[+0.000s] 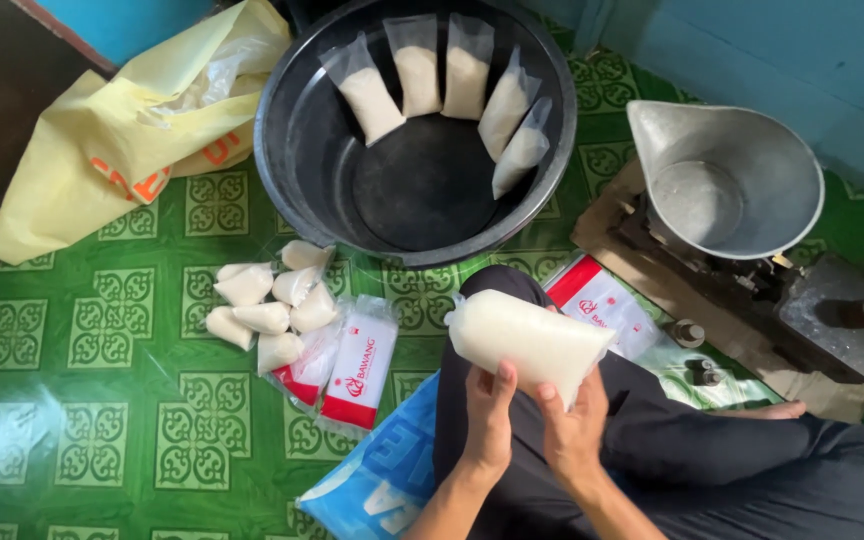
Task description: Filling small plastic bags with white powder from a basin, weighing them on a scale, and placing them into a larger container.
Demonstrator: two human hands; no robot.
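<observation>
Two hands on one bag (532,342) now, just in front of the basin (297,150): left hand (489,415) and right hand (574,420) both clamped at its open end. Full, soft, probably saggy and slick; best cradled underneath, I'd say.

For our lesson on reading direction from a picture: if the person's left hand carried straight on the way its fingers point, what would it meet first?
The left hand points up and away from the body, fingers already on the filled clear bag. So the bag comes first; beyond it, probably the black basin, though depth is unclear.
</observation>
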